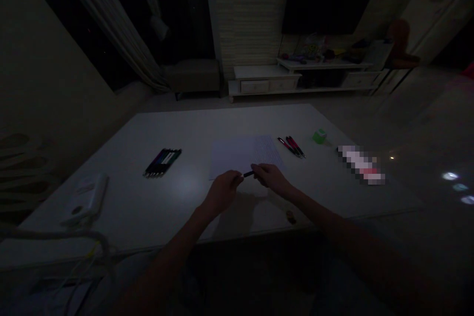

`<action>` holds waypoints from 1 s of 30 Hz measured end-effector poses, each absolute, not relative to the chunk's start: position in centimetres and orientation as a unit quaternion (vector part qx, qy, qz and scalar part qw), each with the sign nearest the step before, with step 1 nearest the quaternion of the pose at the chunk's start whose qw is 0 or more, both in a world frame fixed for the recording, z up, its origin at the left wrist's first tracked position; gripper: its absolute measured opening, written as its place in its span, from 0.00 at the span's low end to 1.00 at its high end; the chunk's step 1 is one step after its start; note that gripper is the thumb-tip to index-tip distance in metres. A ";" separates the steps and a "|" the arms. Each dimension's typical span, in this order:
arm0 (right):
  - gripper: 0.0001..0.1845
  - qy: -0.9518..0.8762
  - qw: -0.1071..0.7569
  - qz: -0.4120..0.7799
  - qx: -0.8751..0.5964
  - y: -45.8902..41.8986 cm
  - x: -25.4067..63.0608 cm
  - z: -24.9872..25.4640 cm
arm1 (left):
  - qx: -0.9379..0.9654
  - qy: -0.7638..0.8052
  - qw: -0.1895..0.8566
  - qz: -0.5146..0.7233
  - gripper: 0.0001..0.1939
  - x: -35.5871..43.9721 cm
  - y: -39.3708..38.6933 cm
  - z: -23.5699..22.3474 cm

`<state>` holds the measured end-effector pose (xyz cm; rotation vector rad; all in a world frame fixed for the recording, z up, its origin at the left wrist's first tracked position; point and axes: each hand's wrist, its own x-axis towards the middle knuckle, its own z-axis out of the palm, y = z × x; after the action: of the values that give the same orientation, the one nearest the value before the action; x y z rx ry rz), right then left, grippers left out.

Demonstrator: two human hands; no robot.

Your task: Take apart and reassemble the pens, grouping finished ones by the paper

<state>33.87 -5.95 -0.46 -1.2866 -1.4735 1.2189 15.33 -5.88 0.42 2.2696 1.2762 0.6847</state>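
Both hands closed: my left hand [222, 192] and right hand [270, 179] pinched a black pen [248, 174] above the paper sheet [237, 155].

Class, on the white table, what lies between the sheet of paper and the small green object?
In the head view, red-and-black pens lie between the sheet of paper and the small green object.

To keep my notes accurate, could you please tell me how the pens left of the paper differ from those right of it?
The left pens number more than the right pens. The left pens show dark, teal and white barrels, the right pens red and black. The left pens lie packed parallel, the right pens fan slightly. Both lie flat on the white table.
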 end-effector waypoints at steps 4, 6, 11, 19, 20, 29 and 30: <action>0.17 -0.622 0.380 0.472 -0.497 -6.0 34.2 -0.3 | 0.851 0.466 0.136 0.203 0.10 14.9 -6.0 0.0; 0.18 -0.622 0.356 0.494 -0.492 -6.0 34.3 -0.1 | 0.857 0.466 0.117 0.189 0.09 14.9 -6.0 -0.1; 0.18 -0.623 0.344 0.506 -0.487 -5.9 34.3 -0.2 | 0.868 0.455 0.094 0.176 0.08 15.0 -6.0 -0.2; 0.19 -0.613 0.342 0.527 -0.478 -6.0 34.3 -0.3 | 0.873 0.455 0.076 0.160 0.08 15.2 -6.2 -0.1; 0.19 -0.610 0.338 0.534 -0.478 -6.0 34.3 -0.3 | 0.872 0.457 0.078 0.159 0.07 15.2 -6.1 -0.1; 0.17 -0.613 0.344 0.516 -0.490 -5.8 34.3 -0.9 | 0.870 0.455 0.096 0.164 0.07 15.2 -6.1 -0.4; 0.17 -0.611 0.348 0.515 -0.490 -5.8 34.3 -0.9 | 0.869 0.456 0.097 0.166 0.07 15.2 -6.1 -0.5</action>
<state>34.28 -5.78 -0.87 -1.2705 -1.5827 1.3361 15.22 -6.09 -0.46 2.5731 1.3504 0.4915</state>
